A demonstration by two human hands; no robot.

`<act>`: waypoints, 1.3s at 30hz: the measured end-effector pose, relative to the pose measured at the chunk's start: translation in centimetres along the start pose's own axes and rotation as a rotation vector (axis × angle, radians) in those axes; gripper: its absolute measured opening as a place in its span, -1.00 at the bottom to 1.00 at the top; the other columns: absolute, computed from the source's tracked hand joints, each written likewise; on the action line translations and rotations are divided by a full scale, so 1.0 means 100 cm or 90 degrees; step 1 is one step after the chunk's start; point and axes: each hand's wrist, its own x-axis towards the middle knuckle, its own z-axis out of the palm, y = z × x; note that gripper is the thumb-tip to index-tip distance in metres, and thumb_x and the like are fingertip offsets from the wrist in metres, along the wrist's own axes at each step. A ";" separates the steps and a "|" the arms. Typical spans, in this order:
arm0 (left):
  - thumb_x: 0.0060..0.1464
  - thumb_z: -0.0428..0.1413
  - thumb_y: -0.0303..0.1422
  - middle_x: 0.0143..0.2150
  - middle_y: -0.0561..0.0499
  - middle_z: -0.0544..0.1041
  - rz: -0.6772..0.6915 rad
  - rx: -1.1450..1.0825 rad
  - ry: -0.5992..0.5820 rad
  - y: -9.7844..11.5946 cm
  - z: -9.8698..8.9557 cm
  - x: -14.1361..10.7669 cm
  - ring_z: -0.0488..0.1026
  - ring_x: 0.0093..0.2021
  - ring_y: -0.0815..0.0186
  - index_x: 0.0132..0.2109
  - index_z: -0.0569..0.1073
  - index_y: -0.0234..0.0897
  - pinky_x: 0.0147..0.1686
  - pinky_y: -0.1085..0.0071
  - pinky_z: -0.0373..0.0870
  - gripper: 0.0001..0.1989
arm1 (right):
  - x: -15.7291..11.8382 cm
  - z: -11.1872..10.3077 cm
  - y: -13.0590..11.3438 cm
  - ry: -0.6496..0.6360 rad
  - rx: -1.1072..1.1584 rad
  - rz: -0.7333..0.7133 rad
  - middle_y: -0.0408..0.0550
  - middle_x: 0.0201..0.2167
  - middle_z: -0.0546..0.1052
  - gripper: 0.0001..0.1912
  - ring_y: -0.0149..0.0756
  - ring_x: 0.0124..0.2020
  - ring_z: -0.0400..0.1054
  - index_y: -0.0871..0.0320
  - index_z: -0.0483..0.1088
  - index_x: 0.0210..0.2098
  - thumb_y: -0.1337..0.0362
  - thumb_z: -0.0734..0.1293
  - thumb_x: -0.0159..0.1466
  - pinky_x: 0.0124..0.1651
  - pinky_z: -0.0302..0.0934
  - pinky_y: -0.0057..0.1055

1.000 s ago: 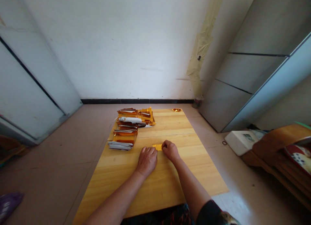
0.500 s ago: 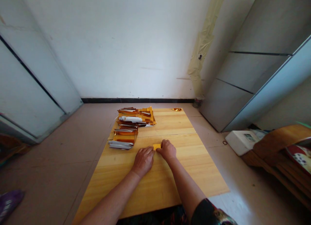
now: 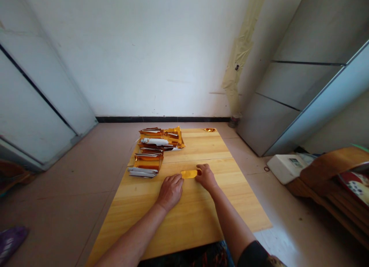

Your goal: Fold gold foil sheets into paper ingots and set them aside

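Observation:
A small gold foil sheet (image 3: pixel 188 174) lies on the wooden board (image 3: pixel 178 224), stretched between my two hands. My left hand (image 3: pixel 170 191) rests on the board with its fingers together, the fingertips holding the sheet's left end. At the right end, my right hand (image 3: pixel 207 177) pinches the foil between thumb and fingers, where its edge curls up darker. Farther left on the board stand several bundles of folded gold foil (image 3: pixel 148 157) with pale inner sides. The nearest white-edged stack (image 3: pixel 143 172) is close to my left hand, not touching it.
A crumpled gold scrap (image 3: pixel 209 130) lies at the board's far edge. Beyond is a white wall (image 3: pixel 161 59) with a dark skirting. A grey cabinet (image 3: pixel 276 101) stands to the right, near a white box (image 3: pixel 286 169) and wooden furniture (image 3: pixel 331 178).
My right hand has moved to the right along with the foil's right end, so more of the gold sheet shows. My left hand has stayed in place.

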 end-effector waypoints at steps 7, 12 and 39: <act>0.03 -0.03 -0.56 -0.06 -0.09 0.48 -0.010 0.001 -0.019 0.002 -0.004 0.002 0.39 -0.05 0.21 -0.15 0.42 -0.26 -0.08 0.22 0.35 -0.74 | -0.003 0.005 0.003 0.004 0.001 -0.027 -0.07 -0.19 0.36 -0.62 -0.42 -0.33 0.36 0.15 0.37 -0.20 0.54 0.25 -0.02 -0.25 0.24 -0.54; 0.02 -0.04 -0.57 -0.01 -0.12 0.45 -0.015 0.013 -0.027 0.002 -0.004 0.001 0.39 -0.03 0.19 -0.15 0.43 -0.27 -0.07 0.21 0.37 -0.73 | -0.004 0.006 0.003 0.009 -0.011 -0.050 -0.07 -0.18 0.36 -0.59 -0.39 -0.28 0.35 0.14 0.36 -0.16 0.52 0.26 -0.01 -0.18 0.23 -0.53; -0.01 -0.03 -0.57 0.14 -0.13 0.34 -0.045 -0.023 -0.019 0.001 -0.002 0.001 0.28 0.10 0.16 -0.09 0.39 -0.24 0.05 0.13 0.25 -0.68 | -0.024 0.012 0.005 0.067 -0.069 -0.162 0.05 0.17 0.22 -0.49 -0.31 -0.03 0.35 0.13 0.20 0.09 0.42 0.22 0.13 -0.04 0.27 -0.45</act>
